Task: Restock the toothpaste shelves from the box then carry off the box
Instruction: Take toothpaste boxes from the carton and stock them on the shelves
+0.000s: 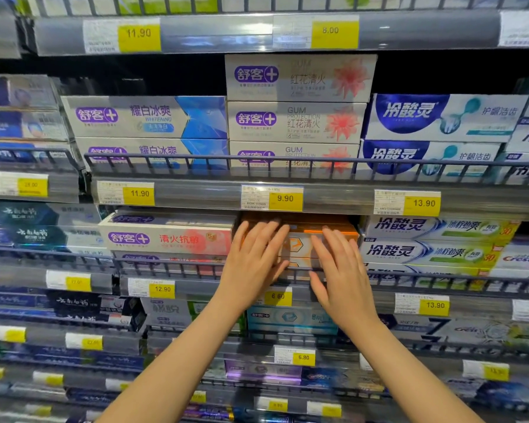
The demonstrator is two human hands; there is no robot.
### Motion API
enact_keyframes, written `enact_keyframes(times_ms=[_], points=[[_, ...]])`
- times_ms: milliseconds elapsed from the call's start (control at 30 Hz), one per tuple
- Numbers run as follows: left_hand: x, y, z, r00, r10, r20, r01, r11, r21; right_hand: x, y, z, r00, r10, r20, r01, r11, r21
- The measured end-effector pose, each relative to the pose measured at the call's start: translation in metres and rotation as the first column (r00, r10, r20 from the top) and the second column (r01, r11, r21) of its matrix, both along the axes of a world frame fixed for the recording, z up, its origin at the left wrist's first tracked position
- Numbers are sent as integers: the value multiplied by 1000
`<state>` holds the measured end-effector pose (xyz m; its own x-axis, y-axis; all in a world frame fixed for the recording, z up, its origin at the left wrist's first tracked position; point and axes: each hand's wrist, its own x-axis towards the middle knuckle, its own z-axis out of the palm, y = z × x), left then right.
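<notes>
Two hands, both mine, laid flat with fingers straight against the stacked orange-and-white toothpaste cartons [300, 239] in the middle bay of the third shelf down; neither grips anything.

Item 1: my left hand [254, 257], palm on the left end of the orange cartons, fingertips reaching to their upper edge.

Item 2: my right hand [339, 264], palm on the right end of the same cartons, thumb low by the grey wire shelf rail [171, 265].

Item 3: orange cartons, lying lengthwise behind that rail, directly under the yellow 9.90 price tag [284, 198] and above the yellow 6.60 price tag [278, 296].

Item 4: pink-and-white toothpaste cartons with a purple logo [168, 239], just beside the orange stack on its left.

Item 5: white-and-blue toothpaste cartons with yellow ends [434, 239], just beside it on the right.

Item 6: shelf above, three stacked grey cartons printed with a red flower [297, 120], flanked by blue-cornered whitening cartons [147, 117] on the left.

Item 7: stock box, not in view.
</notes>
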<state>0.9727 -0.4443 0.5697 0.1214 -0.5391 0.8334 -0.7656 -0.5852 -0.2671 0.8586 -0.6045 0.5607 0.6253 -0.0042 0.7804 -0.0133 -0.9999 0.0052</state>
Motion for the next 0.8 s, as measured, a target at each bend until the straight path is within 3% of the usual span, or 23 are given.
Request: enact_keyframes(times_ms=[100,367,567,800], points=[[-6,28,-13,999,-43,7,43,999,-2,2,15,-6,997,63,-44,-63,998,-9],[42,151,-8,989,108,-105,-114,992,-55,37,112,-15,984,164,-68,-163,986,23],[75,203,-6,987,90,-134,-91,996,-4,59,169,-7,990,92,-105,-94,995,-16],[107,209,16,984,131,-124,-128,991,25,81,186,22,988,21,-151,-26,999,-29]])
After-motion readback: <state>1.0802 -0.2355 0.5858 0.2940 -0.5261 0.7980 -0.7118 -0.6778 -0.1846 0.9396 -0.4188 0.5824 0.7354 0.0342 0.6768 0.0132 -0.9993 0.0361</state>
